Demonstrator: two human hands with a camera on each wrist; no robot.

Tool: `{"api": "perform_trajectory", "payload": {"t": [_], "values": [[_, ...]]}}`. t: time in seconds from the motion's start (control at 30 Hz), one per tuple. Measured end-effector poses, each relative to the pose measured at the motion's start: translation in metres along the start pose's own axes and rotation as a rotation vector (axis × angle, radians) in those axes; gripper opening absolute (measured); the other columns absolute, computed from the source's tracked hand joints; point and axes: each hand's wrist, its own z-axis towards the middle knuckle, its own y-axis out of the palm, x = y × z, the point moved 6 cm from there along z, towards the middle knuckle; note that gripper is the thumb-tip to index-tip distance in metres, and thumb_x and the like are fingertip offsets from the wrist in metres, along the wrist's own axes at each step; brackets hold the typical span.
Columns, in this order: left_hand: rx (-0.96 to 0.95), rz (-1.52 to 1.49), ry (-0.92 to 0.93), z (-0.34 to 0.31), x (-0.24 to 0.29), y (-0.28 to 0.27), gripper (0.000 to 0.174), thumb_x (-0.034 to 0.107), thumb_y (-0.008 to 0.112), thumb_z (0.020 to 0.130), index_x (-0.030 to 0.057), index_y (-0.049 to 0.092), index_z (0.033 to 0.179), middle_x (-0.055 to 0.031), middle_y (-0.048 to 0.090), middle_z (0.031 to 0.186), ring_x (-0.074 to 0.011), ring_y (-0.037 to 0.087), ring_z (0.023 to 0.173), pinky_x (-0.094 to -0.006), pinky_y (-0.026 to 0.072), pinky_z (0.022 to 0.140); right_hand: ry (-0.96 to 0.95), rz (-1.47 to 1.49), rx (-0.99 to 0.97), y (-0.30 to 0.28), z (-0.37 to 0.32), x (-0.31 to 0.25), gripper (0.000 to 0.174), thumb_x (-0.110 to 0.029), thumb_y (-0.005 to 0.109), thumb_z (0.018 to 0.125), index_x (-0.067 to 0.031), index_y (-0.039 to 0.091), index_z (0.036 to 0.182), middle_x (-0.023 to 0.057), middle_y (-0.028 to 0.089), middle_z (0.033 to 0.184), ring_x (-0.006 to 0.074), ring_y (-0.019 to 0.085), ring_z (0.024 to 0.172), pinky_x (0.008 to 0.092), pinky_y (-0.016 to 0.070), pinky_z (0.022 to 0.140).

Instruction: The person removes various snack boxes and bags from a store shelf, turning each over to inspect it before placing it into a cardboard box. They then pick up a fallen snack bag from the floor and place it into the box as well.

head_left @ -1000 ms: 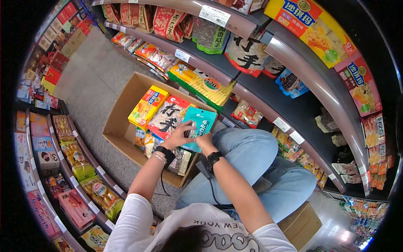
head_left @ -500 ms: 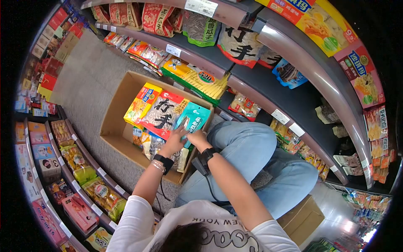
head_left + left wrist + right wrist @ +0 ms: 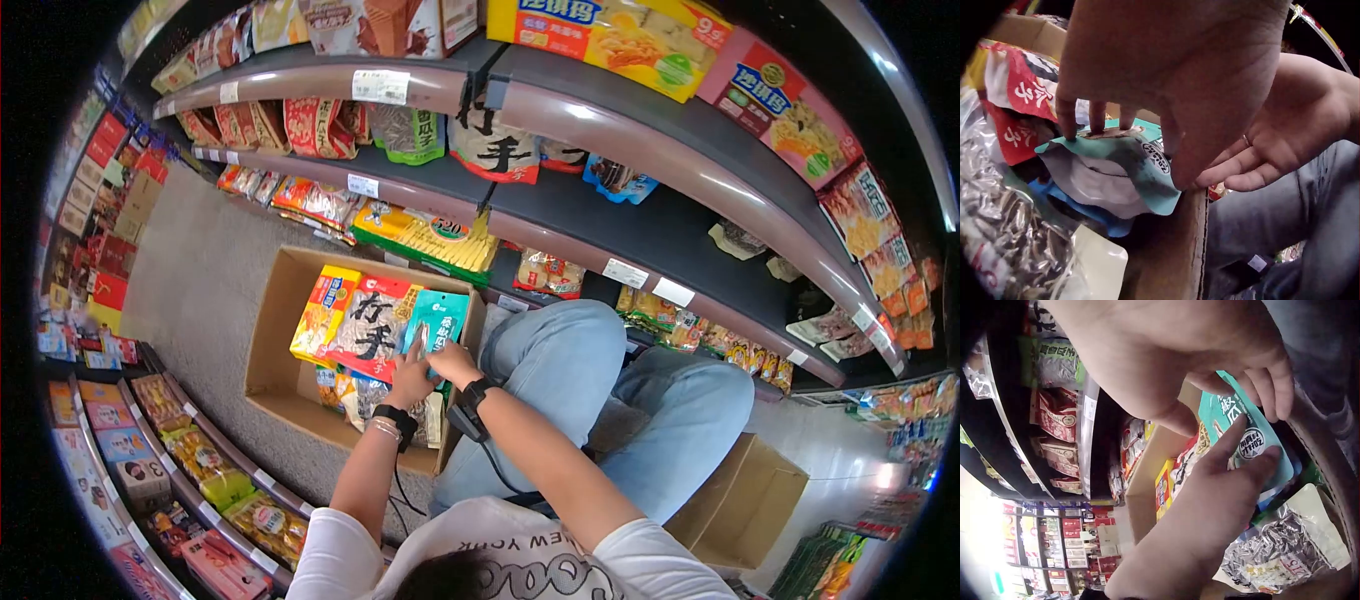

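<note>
A teal packet of seeds [image 3: 440, 312] lies at the right end of a cardboard box [image 3: 262, 345], beside a red-and-white packet [image 3: 372, 325]. My left hand [image 3: 410, 383] rests on its front; in the left wrist view the extended fingers [image 3: 1096, 115] come down onto the packet, the thumb near its edge. My right hand [image 3: 456, 364] is right at the packet's side edge by the box wall, its fingers relaxed and partly overlapping it in the right wrist view. A yellow box of sweets [image 3: 325, 310] stands at the far left, and clear seed bags [image 3: 1272, 547] lie nearer me.
Snack shelves [image 3: 560, 220] run along the far side, with a large 520 packet [image 3: 430, 238] just behind the box. Lower shelves [image 3: 215, 480] hold snacks on the left. My bent knees [image 3: 560, 350] are right of the box; another carton [image 3: 740, 500] stands behind them.
The teal packet has shifted in beside the red-and-white one. My hands have come closer together over its lower part. The head view has tilted up, showing more upper shelf.
</note>
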Motion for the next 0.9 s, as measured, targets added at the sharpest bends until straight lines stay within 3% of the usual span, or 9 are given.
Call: {"api": "perform_trajectory", "payload": {"t": [0.1, 0.23, 0.37, 0.5, 0.53, 0.6, 0.7, 0.8, 0.9], "values": [[0.015, 0.034, 0.054, 0.006, -0.009, 0.015, 0.058, 0.036, 0.074, 0.067, 0.0205, 0.059, 0.121, -0.0163, 0.03, 0.145, -0.0504, 0.035, 0.118, -0.052, 0.0354, 0.098, -0.027, -0.025, -0.022, 0.001, 0.002, -0.002, 0.042, -0.032, 0.059, 0.075, 0.0042, 0.064, 0.095, 0.0267, 0.064, 0.093, 0.0406, 0.063, 0.088, 0.0433, 0.0503, 0.075], [0.026, 0.178, 0.166, 0.014, -0.02, 0.035, 0.06, 0.036, 0.073, 0.067, 0.0174, 0.058, 0.122, -0.0189, 0.03, 0.144, -0.0505, 0.036, 0.116, -0.0503, 0.0361, 0.097, -0.107, -0.014, 0.036, -0.006, -0.008, -0.014, 0.048, -0.036, 0.059, 0.078, 0.0044, 0.06, 0.104, 0.0279, 0.063, 0.096, 0.0415, 0.061, 0.093, 0.044, 0.0485, 0.079], [-0.048, 0.035, 0.111, 0.025, -0.01, 0.022, 0.06, 0.035, 0.07, 0.071, 0.0125, 0.054, 0.125, -0.0183, 0.032, 0.143, -0.042, 0.039, 0.116, -0.0466, 0.0352, 0.095, -0.184, 0.092, 0.113, -0.019, -0.011, -0.025, 0.041, -0.035, 0.057, 0.074, 0.0008, 0.066, 0.092, 0.0272, 0.063, 0.092, 0.0437, 0.061, 0.087, 0.0472, 0.049, 0.078], [-0.086, -0.195, 0.027, 0.014, -0.007, 0.014, 0.055, 0.029, 0.07, 0.073, 0.0084, 0.054, 0.121, -0.0184, 0.053, 0.124, -0.0346, 0.051, 0.112, -0.0449, 0.0393, 0.092, -0.303, 0.151, 0.079, -0.026, -0.031, -0.042, 0.031, -0.029, 0.055, 0.072, -0.0004, 0.066, 0.074, 0.0256, 0.062, 0.077, 0.0388, 0.062, 0.078, 0.0457, 0.0483, 0.069], [-0.059, -0.251, 0.017, 0.011, -0.003, 0.008, 0.053, 0.026, 0.07, 0.074, 0.0074, 0.054, 0.121, -0.0194, 0.058, 0.119, -0.0356, 0.054, 0.11, -0.0441, 0.042, 0.09, -0.301, 0.219, 0.034, -0.021, -0.024, -0.038, 0.03, -0.03, 0.059, 0.073, -0.0014, 0.067, 0.079, 0.0222, 0.063, 0.073, 0.0352, 0.063, 0.073, 0.0415, 0.0492, 0.067], [0.025, -0.377, 0.002, 0.009, 0.0, 0.0, 0.041, 0.016, 0.065, 0.076, 0.0054, 0.057, 0.115, -0.0219, 0.062, 0.107, -0.0364, 0.06, 0.099, -0.0412, 0.0491, 0.079, -0.189, 0.474, -0.051, -0.025, -0.036, -0.042, 0.03, -0.028, 0.063, 0.078, -0.0043, 0.066, 0.096, 0.0149, 0.067, 0.084, 0.0259, 0.065, 0.076, 0.0373, 0.0502, 0.067], [0.183, -0.473, 0.086, 0.016, 0.011, -0.024, 0.033, 0.012, 0.059, 0.079, 0.0004, 0.057, 0.11, -0.0214, 0.063, 0.104, -0.0331, 0.062, 0.096, -0.0379, 0.049, 0.079, -0.129, 0.817, -0.216, -0.042, -0.06, -0.064, 0.036, -0.025, 0.062, 0.084, -0.0065, 0.059, 0.114, 0.0069, 0.065, 0.102, 0.0174, 0.064, 0.086, 0.032, 0.0508, 0.07], [0.527, -0.663, 0.204, 0.032, 0.033, -0.085, 0.03, 0.005, 0.057, 0.079, -0.0003, 0.057, 0.109, -0.019, 0.063, 0.105, -0.0284, 0.062, 0.098, -0.0351, 0.0481, 0.08, -0.377, 1.07, -0.295, -0.093, -0.088, -0.102, 0.037, -0.021, 0.058, 0.089, -0.0055, 0.053, 0.123, 0.0055, 0.061, 0.113, 0.016, 0.062, 0.094, 0.0296, 0.0508, 0.075], [0.485, -0.834, 0.286, 0.016, 0.142, -0.201, 0.033, 0.004, 0.053, 0.085, 0.0012, 0.054, 0.118, -0.012, 0.061, 0.111, -0.0198, 0.058, 0.104, -0.0297, 0.0458, 0.086, -0.621, 1.026, -0.137, -0.179, -0.13, -0.143, 0.037, -0.019, 0.056, 0.091, -0.0039, 0.05, 0.125, 0.0081, 0.06, 0.115, 0.0173, 0.062, 0.098, 0.028, 0.0502, 0.08]]}}
